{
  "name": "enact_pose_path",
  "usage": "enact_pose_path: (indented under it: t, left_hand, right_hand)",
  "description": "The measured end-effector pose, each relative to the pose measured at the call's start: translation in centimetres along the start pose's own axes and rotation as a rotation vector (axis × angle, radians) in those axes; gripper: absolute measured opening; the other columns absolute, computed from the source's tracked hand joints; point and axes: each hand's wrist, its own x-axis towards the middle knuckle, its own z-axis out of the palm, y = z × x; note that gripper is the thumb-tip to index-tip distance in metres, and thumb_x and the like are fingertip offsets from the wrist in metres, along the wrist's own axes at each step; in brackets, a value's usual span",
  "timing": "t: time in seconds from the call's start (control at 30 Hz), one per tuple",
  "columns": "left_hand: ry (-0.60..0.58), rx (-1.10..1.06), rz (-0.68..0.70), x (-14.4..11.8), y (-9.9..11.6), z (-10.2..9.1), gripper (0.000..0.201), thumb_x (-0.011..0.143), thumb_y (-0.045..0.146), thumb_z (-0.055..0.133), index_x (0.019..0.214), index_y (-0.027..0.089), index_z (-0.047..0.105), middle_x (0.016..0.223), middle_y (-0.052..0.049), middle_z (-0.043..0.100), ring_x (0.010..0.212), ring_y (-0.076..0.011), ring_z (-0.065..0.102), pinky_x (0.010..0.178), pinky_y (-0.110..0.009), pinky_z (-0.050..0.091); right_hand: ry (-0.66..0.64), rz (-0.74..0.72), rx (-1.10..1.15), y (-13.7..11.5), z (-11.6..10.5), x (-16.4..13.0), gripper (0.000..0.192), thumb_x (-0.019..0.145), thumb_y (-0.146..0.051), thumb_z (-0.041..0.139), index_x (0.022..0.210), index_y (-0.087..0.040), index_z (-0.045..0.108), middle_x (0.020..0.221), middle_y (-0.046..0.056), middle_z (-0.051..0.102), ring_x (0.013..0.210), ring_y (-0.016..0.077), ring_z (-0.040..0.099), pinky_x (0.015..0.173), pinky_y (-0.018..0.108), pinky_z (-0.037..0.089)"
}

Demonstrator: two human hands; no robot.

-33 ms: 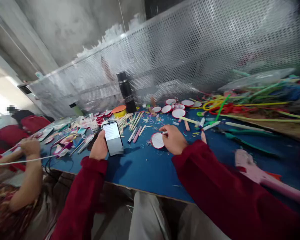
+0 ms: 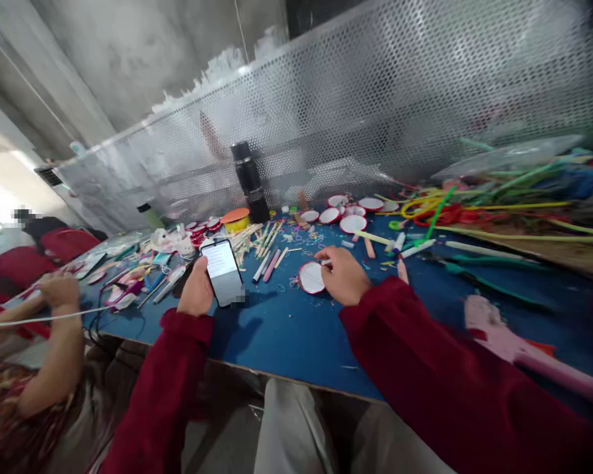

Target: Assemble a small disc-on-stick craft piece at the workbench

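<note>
Blue tabletop (image 2: 286,352) with a white, red-rimmed disc (image 2: 310,278) lying flat, apparently so that the surface bears its weight. The left hand (image 2: 195,289) grasps a phone (image 2: 222,273) along one edge, the lit screen tilted toward the wearer, presumably for easy viewing. The right hand (image 2: 346,275) is curled, its fingers pinching a slender white object (image 2: 327,263), mostly hidden. The disc lies immediately left of the right hand, its margin overlapped by the fingers; whether they press on it cannot be told. Further discs (image 2: 353,224) are grouped beyond, toward the perforated screen (image 2: 326,118), probably gathered there within reach.
</note>
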Motion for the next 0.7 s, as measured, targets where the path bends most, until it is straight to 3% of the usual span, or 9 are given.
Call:
enact_pose_path:
  t: [0.1, 0.27, 0.43, 0.57, 0.7]
  left_hand:
    - [-0.003, -0.004, 0.083, 0.3, -0.2, 0.5, 0.049, 0.102, 0.045, 0.055, 0.138, 0.014, 0.064, 0.139, -0.012, 0.070, 0.144, -0.0284, 0.054, 0.119, -0.042, 0.047]
    - [-0.016, 0.074, 0.103, 1.4, -0.3, 0.6, 0.041, 0.103, 0.043, 0.053, 0.130, 0.017, 0.068, 0.129, -0.011, 0.075, 0.137, -0.0280, 0.060, 0.112, -0.041, 0.053]
    - [-0.028, 0.131, 0.134, 2.7, -0.6, -0.1, 0.035, 0.096, 0.040, 0.065, 0.121, 0.016, 0.069, 0.119, -0.012, 0.078, 0.125, -0.0283, 0.068, 0.103, -0.038, 0.056]
    - [-0.061, 0.151, 0.132, 3.0, -0.5, -0.6, 0.032, 0.093, 0.042, 0.069, 0.113, 0.016, 0.068, 0.111, -0.010, 0.078, 0.112, -0.0250, 0.073, 0.095, -0.035, 0.058]
    - [-0.069, 0.166, 0.132, 3.1, -0.3, -0.6, 0.032, 0.094, 0.040, 0.067, 0.115, 0.017, 0.068, 0.109, -0.009, 0.079, 0.112, -0.0254, 0.073, 0.095, -0.037, 0.058]
  right_hand:
    - [0.017, 0.003, 0.007, 0.2, 0.0, 0.0, 0.029, 0.085, -0.006, 0.052, 0.107, -0.021, 0.065, 0.112, 0.010, 0.066, 0.105, 0.0221, 0.064, 0.100, 0.035, 0.051]
    - [-0.003, 0.030, -0.012, -0.7, -0.3, -0.3, 0.026, 0.085, -0.009, 0.054, 0.105, -0.019, 0.067, 0.111, 0.011, 0.066, 0.099, 0.0221, 0.065, 0.093, 0.036, 0.052]
    - [-0.034, -0.034, -0.044, -1.6, -0.6, -0.8, 0.024, 0.085, -0.018, 0.061, 0.108, -0.018, 0.067, 0.112, 0.012, 0.068, 0.109, 0.0260, 0.063, 0.100, 0.040, 0.050]
    - [-0.084, -0.080, -0.049, -1.9, -0.5, -1.2, 0.040, 0.082, -0.030, 0.071, 0.119, -0.017, 0.064, 0.121, 0.013, 0.067, 0.121, 0.0299, 0.061, 0.107, 0.044, 0.047]
    - [-0.140, -0.097, -0.063, -1.9, -0.2, -1.5, 0.053, 0.076, -0.026, 0.076, 0.126, -0.016, 0.060, 0.128, 0.015, 0.065, 0.125, 0.0318, 0.059, 0.107, 0.046, 0.048]
